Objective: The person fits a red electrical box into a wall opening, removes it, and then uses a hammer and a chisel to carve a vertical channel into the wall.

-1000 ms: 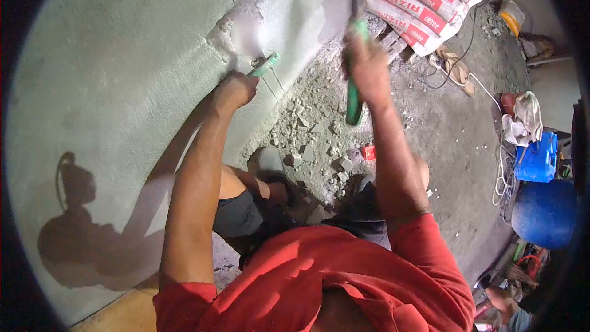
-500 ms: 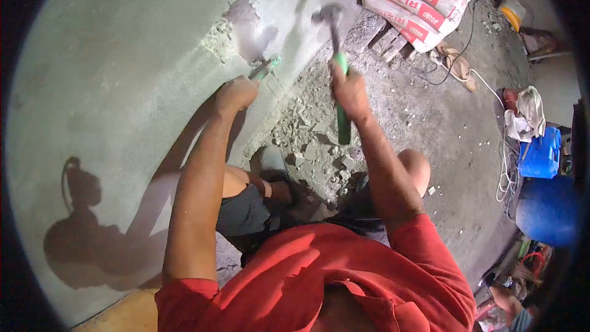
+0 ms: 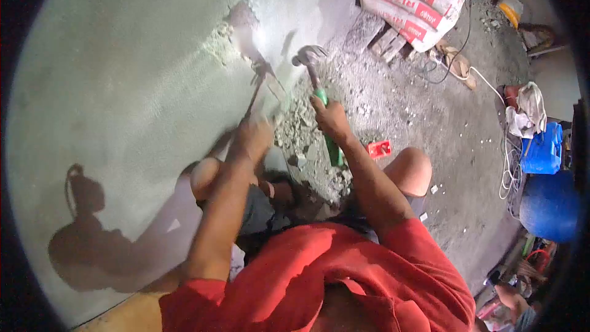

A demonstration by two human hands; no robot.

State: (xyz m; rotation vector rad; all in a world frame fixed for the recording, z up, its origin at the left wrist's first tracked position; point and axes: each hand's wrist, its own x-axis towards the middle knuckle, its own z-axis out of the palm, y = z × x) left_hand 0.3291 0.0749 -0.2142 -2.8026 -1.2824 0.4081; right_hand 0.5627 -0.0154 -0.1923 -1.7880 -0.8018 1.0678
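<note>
A hammer with a green handle (image 3: 332, 149) and a metal head is held in my right hand (image 3: 332, 120), its head up near the wall. My left hand (image 3: 253, 138) is blurred by motion in front of the wall; its fingers look curled, but what they hold is smeared. Above it, a rough chipped hollow (image 3: 244, 18) marks the grey wall (image 3: 135, 67). Broken rubble (image 3: 305, 126) lies at the wall's foot, between and beyond my knees. A small red box-like piece (image 3: 378, 149) rests on the floor beside my right forearm.
Stacked cement bags (image 3: 412, 3) stand on wood at the top. A cable (image 3: 485, 80) runs across the floor to the right. A blue jug (image 3: 541, 150) and a blue drum (image 3: 549, 206) are at the right. Part of another person (image 3: 513, 301) shows at the lower right.
The hammer and my right hand have moved down and left. My left hand has dropped away from the hollow. The red piece now shows beside my right forearm, and my left knee has come into view.
</note>
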